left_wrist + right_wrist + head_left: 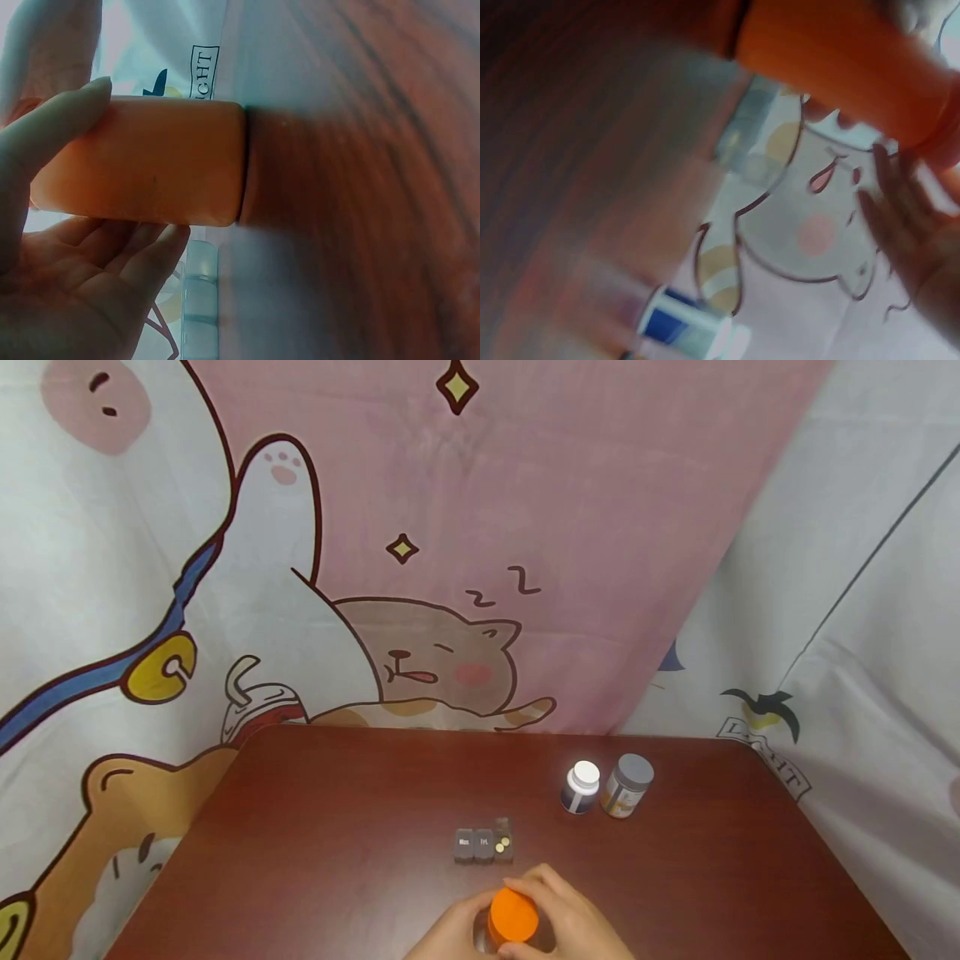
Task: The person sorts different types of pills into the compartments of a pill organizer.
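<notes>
Fingers of the left hand (452, 933) curl round an orange bottle (150, 165) standing upright on the tabletop (322, 827); those of the right hand (576, 920), parted by the cap's width, grip the cap (513, 914). Just beyond lies a pillbox (474, 846), its right lid raised over pale tablets (502, 844). Farther right stand a white-capped bottle (581, 787) and a jar (627, 787).

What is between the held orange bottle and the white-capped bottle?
In the head view, the right hand gripping the orange bottle comes first, then bare tabletop up to the white-capped bottle.
</notes>
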